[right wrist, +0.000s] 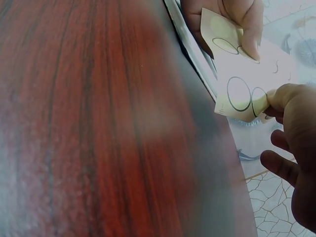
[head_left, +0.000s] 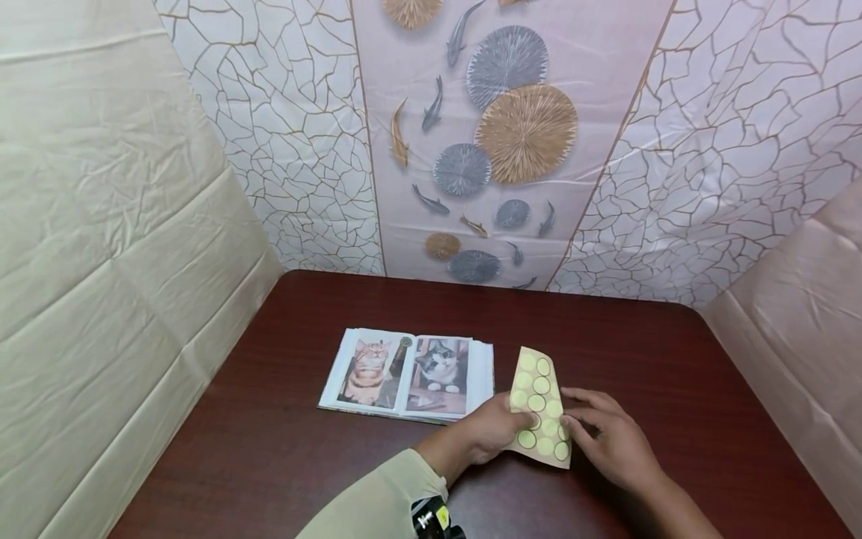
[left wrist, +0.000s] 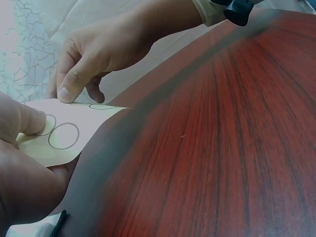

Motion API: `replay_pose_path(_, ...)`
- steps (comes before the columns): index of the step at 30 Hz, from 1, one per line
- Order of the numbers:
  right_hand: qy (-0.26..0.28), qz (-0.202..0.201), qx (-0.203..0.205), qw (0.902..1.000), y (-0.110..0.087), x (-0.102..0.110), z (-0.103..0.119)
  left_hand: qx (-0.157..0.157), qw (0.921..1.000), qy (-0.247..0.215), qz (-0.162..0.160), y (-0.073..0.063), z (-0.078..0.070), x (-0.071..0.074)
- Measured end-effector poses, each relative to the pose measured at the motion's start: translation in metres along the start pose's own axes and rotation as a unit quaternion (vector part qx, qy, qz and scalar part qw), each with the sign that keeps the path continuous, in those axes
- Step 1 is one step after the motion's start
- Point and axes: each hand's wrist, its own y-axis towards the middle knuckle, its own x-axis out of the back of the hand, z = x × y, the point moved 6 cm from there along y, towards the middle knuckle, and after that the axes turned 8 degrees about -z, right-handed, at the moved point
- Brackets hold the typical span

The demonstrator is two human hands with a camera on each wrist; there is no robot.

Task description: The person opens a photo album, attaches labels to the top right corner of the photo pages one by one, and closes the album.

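Note:
A sheet of round pale-yellow stickers [head_left: 541,385], some ringed with dark outlines, is held up over the table. My left hand [head_left: 491,427] grips its left side, thumb on the front and fingers behind. At the right edge, my right hand [head_left: 616,438] pinches the sheet between thumb and index finger beside a sticker. The right wrist view shows that pinch on the sheet's edge [right wrist: 237,74], with the other fingers spread apart. In the left wrist view the sheet [left wrist: 64,140] bends slightly. Whether a sticker's rim is lifted cannot be told.
An open photo album [head_left: 404,410] with cat pictures lies left of the hands on the dark red wooden table [head_left: 269,464]. Patterned cloth [head_left: 471,217] hangs behind the table, and beige cloth [head_left: 135,262] lines the left side.

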Motion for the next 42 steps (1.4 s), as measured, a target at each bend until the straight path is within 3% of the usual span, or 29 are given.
replay_pose_path(7, -0.013, 0.006, -0.005, 0.9999, -0.001, 0.000, -0.002, -0.006, 1.0000, 0.002, 0.000, 0.001, 0.001, 0.000)
replay_pose_path(15, -0.025, 0.007, -0.053, 0.9983, -0.003, -0.002, -0.008, -0.008, 1.0000, 0.001, -0.005, 0.003, 0.003, 0.000)
replay_pose_path(22, -0.025, 0.009, -0.068, 0.9973, -0.002, -0.002, -0.010, -0.003, 0.9999, 0.001, -0.015, 0.003, 0.003, 0.000)
replay_pose_path(42, -0.023, -0.012, -0.107, 0.9940, -0.004, 0.004, -0.015, 0.003, 0.9994, 0.001, -0.036, 0.003, 0.004, 0.002)
